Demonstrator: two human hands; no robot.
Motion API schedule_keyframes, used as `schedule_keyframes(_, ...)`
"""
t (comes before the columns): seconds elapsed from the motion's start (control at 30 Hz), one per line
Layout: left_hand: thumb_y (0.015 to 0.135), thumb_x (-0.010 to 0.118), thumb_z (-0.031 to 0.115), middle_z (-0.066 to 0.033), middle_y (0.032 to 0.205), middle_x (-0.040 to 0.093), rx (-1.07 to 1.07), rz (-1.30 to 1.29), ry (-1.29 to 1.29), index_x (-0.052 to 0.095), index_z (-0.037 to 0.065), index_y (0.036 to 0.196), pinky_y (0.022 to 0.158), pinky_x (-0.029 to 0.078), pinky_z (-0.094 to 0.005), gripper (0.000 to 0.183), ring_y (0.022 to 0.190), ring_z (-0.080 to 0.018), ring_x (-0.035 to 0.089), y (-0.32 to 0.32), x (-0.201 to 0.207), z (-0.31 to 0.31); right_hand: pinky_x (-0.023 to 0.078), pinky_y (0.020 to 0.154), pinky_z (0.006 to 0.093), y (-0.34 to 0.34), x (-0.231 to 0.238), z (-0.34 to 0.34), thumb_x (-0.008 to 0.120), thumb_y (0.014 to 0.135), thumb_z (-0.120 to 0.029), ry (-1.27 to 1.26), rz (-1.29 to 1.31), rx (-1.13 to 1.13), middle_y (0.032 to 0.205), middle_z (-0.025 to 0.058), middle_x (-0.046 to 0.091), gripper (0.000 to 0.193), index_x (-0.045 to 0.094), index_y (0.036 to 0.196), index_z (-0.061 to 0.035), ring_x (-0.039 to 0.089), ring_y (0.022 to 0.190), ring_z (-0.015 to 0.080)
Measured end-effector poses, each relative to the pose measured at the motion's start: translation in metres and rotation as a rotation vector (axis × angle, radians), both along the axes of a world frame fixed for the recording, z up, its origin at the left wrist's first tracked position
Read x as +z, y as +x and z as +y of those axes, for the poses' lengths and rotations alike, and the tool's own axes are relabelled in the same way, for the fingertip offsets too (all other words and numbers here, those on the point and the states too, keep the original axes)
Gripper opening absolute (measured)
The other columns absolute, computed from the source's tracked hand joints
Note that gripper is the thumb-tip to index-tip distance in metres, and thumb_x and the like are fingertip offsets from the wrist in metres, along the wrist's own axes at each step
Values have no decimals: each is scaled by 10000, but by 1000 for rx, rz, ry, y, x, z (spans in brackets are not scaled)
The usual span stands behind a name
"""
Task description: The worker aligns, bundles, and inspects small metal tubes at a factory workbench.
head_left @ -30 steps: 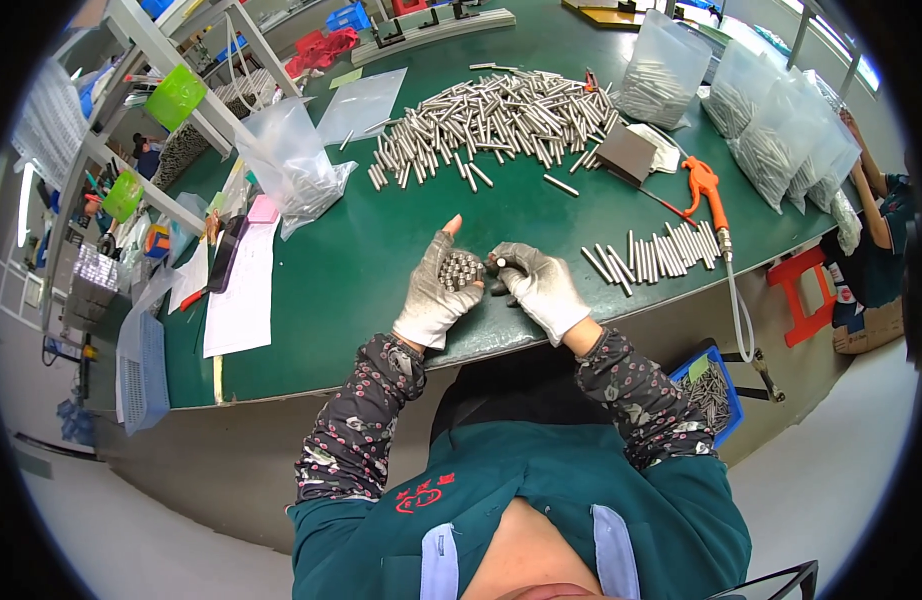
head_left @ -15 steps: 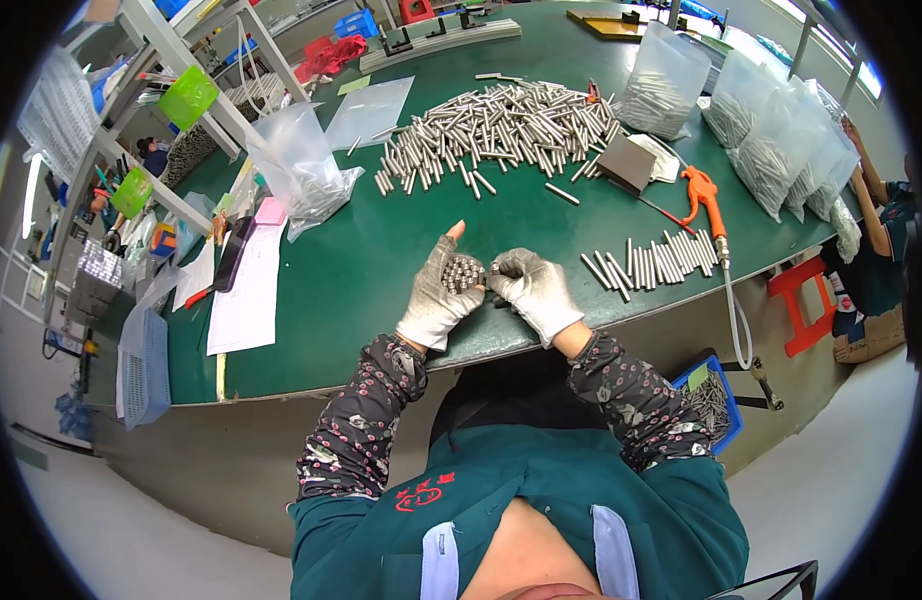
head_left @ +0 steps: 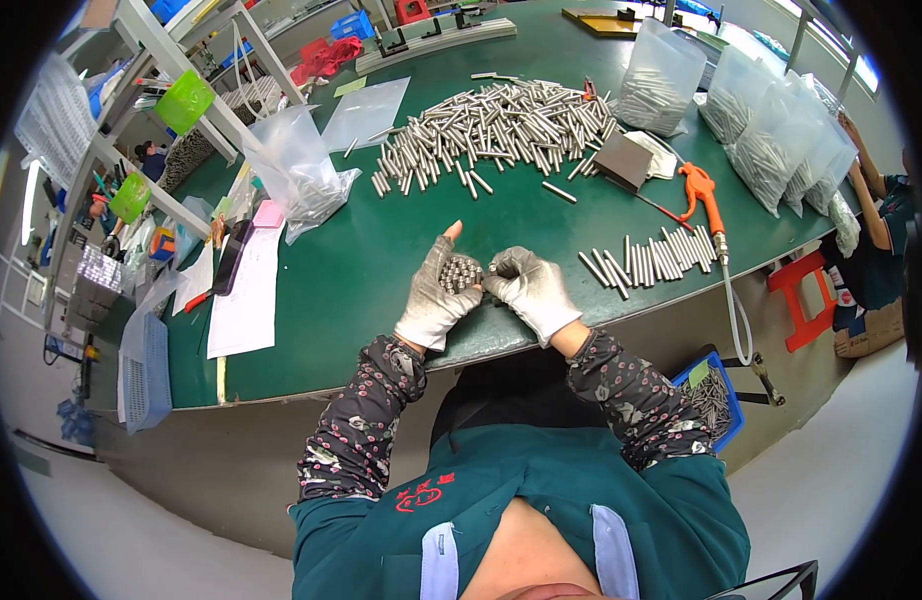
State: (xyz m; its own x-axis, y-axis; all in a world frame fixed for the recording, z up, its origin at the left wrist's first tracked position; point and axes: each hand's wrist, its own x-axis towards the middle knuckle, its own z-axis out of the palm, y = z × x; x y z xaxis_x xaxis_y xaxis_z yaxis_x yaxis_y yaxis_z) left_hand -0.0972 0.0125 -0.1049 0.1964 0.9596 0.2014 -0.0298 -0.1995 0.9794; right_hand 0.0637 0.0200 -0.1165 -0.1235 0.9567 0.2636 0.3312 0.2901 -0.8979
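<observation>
In my gloved left hand (head_left: 433,300) lies a bundle of short metal pins (head_left: 460,275), their round ends facing up, with the fingers wrapped around them and the bare thumb tip pointing away. My gloved right hand (head_left: 533,290) is close beside it, thumb and fingers pinched together at the bundle's right side. A small metal end shows at that fingertip, probably a pin, though the glove hides most of it. Beyond both hands a large heap of loose metal pins (head_left: 496,130) is spread over the green table (head_left: 381,240). To the right, more pins (head_left: 649,262) lie side by side in a rough row.
An orange air gun (head_left: 701,195) with a hose rests at the right, near a brown block (head_left: 622,162). Clear bags of pins (head_left: 663,85) stand behind. At left are another bag (head_left: 299,185) and paper sheets (head_left: 244,300). A blue bin (head_left: 716,400) sits below the table; another person's arm (head_left: 866,190) shows far right.
The whole view has shifted very slightly. Both hands keep nearly the same pose, the left around the pins and the right pinched beside them.
</observation>
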Motion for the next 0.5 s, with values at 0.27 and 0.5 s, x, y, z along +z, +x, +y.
schedule_keyframes(0.27,678,645,-79,18,847,551,4,15,4,316,90,1366,703,434,-189,781,754,-54,512,0,0,0,499,651,346,0,5,-1,689,690,-225,-14,-46,-25,762,117,643,244,600,835,-50,635,727,281)
schedule_keyframes(0.5,680,656,-63,14,858,544,0,17,-15,299,87,1374,695,432,-188,794,756,-56,507,-2,-1,0,496,643,351,0,7,-2,697,678,-237,-18,-90,-39,756,118,641,257,599,825,-51,631,717,288)
